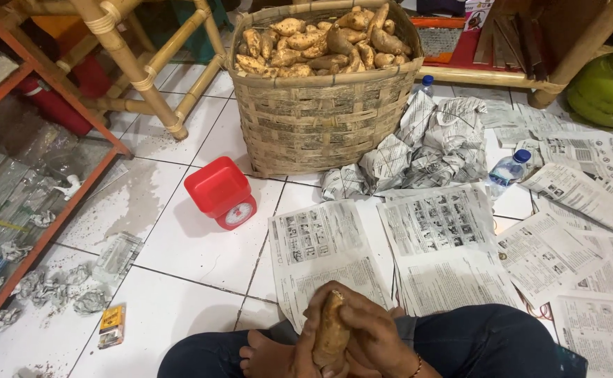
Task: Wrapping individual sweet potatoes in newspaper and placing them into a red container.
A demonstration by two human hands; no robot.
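I sit cross-legged on a white tiled floor. Both hands hold one long tan root tuber (331,329) upright in front of my lap. My left hand (305,348) grips its lower left side. My right hand (369,332) wraps over its right side and top. A large woven basket (320,115) heaped with the same tan tubers (320,42) stands ahead of me. Newspaper sheets (324,252) lie spread on the floor between the basket and my knees.
A red kitchen scale (222,192) sits left of the papers. Crumpled newspaper (425,147) and two small water bottles (508,171) lie right of the basket. An orange shelf frame (61,203), bamboo furniture legs (145,77), a small yellow box (112,325) and a green gas cylinder (611,80) surround the spot.
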